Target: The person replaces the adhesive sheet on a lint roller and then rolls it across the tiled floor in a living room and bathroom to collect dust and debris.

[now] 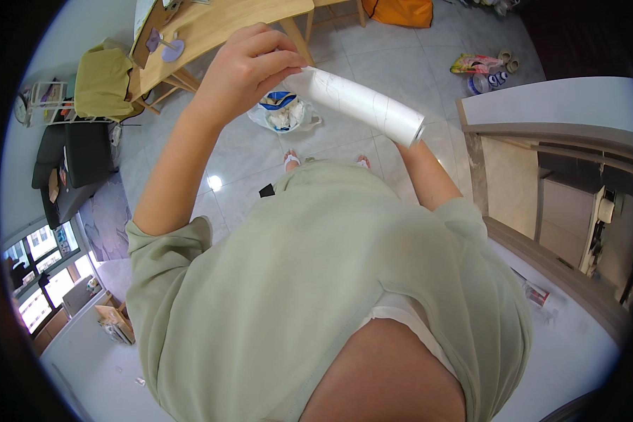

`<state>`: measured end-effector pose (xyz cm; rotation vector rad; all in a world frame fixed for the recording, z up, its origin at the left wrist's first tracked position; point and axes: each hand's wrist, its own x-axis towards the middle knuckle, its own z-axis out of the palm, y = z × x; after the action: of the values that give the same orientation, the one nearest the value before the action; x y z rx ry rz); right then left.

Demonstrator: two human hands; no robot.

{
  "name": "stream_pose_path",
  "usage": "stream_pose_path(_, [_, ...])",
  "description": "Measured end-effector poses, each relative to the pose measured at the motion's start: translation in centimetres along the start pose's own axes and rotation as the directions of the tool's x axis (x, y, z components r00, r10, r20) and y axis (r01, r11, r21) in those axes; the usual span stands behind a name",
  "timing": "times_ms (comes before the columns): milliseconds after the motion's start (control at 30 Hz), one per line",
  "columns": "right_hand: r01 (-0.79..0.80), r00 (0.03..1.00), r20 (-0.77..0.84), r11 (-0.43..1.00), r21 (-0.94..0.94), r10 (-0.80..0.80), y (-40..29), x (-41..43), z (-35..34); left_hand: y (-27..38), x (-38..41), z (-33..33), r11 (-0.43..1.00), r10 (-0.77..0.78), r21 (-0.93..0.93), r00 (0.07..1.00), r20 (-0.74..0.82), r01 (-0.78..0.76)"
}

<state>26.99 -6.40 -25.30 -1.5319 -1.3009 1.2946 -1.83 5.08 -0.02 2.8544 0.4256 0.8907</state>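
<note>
A white roll (361, 103), with a smooth, slightly creased sheet wound around it, is held up at a slant in front of me. Its left end sits higher in the picture than its right end. My left hand (261, 60) grips that left end, thumb and fingers pinched at its edge. My right hand (405, 145) is behind the lower right end; only a bit of it and the wrist show, so its fingers are hidden. Below the roll, a clear plastic bag (311, 122) with white and blue crumpled contents rests on the tiled floor beyond my feet.
A wooden table (227, 26) with a purple stand (173, 51) is at upper left, beside a chair draped with an olive garment (103, 79). An orange bag (401, 11) lies at the top. Bottles (480, 83) and a colourful packet (472, 63) lie near a door frame (475, 158) at right.
</note>
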Motion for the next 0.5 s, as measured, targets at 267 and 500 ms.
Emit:
stream_pose_path(267, [0.366, 0.886, 0.047, 0.634, -0.681, -0.461, 4.7, 2.5, -0.1, 0.6, 1.0, -0.6, 0.991, 0.12, 0.044, 0.988, 0.093, -0.125])
stream_pose_path(500, [0.312, 0.944, -0.033, 0.923, -0.226, -0.327, 5.6, 2.6, 0.7, 0.2, 1.0, -0.2, 0.979, 0.187, 0.053, 0.972, 0.14, -0.196])
